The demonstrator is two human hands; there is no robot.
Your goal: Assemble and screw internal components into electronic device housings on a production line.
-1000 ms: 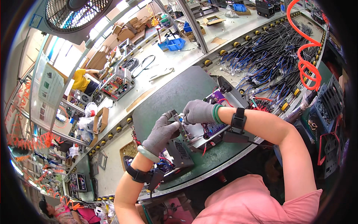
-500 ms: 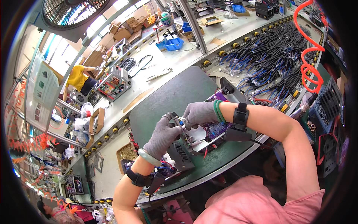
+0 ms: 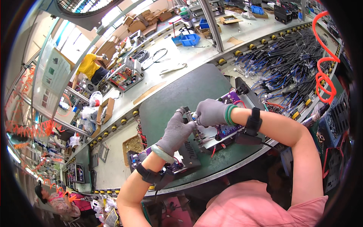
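Brown cardboard boxes [image 3: 141, 20] are being kept stacked at the far top of the bench, a blue bin [image 3: 190, 39] is being stood just below them near a grey post, and an open brown carton [image 3: 107, 109] is being left beside white plastic bags at the left edge of the conveyor. A pale signboard [image 3: 53, 73] with small green marks is being hung at the far left. On the dark green mat [image 3: 177, 100], a grey metal unit [image 3: 196, 138] with a purple circuit board [image 3: 227, 130] is being worked on. The left hand [image 3: 174, 133], in a grey glove, is being curled around the unit's upper end, fingers clenched on a small metal part there. The right hand [image 3: 210, 112], also gloved, is being closed in a pinch just beside it, fingertips touching the same spot; what is pinched cannot be told. The unit is being held directly beneath and between both hands, extending toward the person.
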